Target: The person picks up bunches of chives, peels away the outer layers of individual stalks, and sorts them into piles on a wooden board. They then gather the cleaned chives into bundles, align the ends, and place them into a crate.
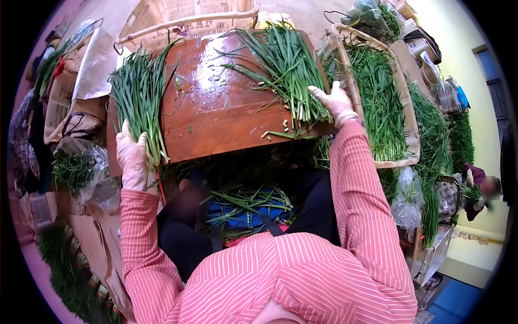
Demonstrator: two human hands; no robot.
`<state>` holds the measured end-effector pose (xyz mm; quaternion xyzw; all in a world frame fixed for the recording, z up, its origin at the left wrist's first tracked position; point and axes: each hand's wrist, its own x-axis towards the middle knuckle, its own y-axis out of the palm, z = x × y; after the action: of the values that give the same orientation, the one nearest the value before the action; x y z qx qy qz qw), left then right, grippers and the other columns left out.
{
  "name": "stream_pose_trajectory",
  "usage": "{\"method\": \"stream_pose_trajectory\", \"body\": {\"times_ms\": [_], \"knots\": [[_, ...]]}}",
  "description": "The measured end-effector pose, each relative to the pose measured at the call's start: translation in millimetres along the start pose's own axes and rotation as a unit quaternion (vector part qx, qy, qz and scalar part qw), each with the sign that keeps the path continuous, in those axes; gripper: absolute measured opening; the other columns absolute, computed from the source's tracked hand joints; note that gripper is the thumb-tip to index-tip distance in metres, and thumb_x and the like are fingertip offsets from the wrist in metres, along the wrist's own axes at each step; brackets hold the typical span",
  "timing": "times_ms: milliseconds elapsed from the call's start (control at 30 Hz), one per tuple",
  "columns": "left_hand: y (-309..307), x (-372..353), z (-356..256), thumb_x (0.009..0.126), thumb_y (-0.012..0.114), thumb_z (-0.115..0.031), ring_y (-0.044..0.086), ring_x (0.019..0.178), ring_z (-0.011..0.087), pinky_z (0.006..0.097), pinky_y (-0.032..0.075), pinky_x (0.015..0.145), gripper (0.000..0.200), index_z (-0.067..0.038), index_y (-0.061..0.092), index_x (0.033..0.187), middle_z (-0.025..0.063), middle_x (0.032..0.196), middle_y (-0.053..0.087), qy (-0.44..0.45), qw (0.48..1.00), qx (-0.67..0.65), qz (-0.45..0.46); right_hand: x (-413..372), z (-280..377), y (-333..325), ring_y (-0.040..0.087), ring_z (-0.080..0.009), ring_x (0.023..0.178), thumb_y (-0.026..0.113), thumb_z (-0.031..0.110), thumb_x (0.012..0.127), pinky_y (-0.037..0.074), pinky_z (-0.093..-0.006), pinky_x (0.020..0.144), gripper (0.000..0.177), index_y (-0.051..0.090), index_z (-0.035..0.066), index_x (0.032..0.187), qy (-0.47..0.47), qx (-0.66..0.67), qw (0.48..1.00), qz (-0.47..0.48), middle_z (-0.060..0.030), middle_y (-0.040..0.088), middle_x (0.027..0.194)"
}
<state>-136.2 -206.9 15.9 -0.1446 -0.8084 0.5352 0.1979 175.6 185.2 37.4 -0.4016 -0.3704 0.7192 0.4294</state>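
Observation:
A wet brown wooden board (216,108) lies in front of me. My left hand (134,156), in a thin glove, grips the lower end of a bundle of green chives (139,97) at the board's left edge. My right hand (335,102), also gloved, rests on the cut ends of a second, looser pile of chives (286,70) on the board's right side. Small cut bits (280,127) are scattered on the board near that pile. Both sleeves are pink with white stripes.
A cardboard tray full of chives (380,102) stands to the right, with more greens (431,162) beyond it. A blue basket of trimmings (248,210) sits below the board. Bags and boxes (86,70) crowd the left. Another person (485,189) sits at far right.

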Motion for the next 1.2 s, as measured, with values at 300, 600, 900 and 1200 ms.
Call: {"method": "stream_pose_trajectory", "body": {"times_ms": [300,600,900,1200], "knots": [[37,-15,-80,0.083,0.067,-0.020,0.058,0.098,0.0211,0.0315,0.046,0.087,0.045,0.000,0.054,0.121,0.0128,0.111,0.059,0.070,0.946,-0.294,0.117,-38,66,47,0.049,-0.0300,0.118,0.081,0.044,0.063,0.043,-0.0372,0.096,0.118,0.007,0.002,0.144,-0.004,-0.157,0.987,0.040,-0.0183,0.049,0.128],[79,-72,-147,0.085,0.066,-0.023,0.059,0.084,0.0134,0.0255,0.048,0.076,0.047,0.001,0.052,0.122,0.0099,0.111,0.061,-0.057,0.800,-0.498,0.329,-52,51,59,0.059,-0.0330,0.099,0.075,0.021,0.068,0.049,-0.0392,0.085,0.087,0.023,0.000,0.135,-0.111,-0.132,0.984,0.045,-0.0210,0.057,0.108],[69,-171,-145,0.085,0.066,-0.037,0.058,0.097,0.0191,0.0341,0.048,0.083,0.049,-0.007,0.051,0.121,0.0062,0.109,0.060,-0.272,0.579,-0.707,0.301,-231,30,105,0.062,-0.0305,0.073,0.076,0.027,0.064,0.052,-0.0400,0.061,0.103,0.014,-0.005,0.140,-0.293,-0.103,0.941,0.133,-0.0177,0.058,0.086],[52,-173,-123,0.091,0.055,-0.028,0.060,0.100,0.0289,0.0423,0.047,0.092,0.041,0.002,0.052,0.119,0.0169,0.109,0.061,-0.300,0.351,-0.796,0.391,-222,28,48,0.055,-0.0238,0.110,0.076,0.035,0.074,0.044,-0.0329,0.094,0.096,0.021,-0.004,0.142,-0.213,0.218,0.915,0.263,-0.0203,0.053,0.122]]}}
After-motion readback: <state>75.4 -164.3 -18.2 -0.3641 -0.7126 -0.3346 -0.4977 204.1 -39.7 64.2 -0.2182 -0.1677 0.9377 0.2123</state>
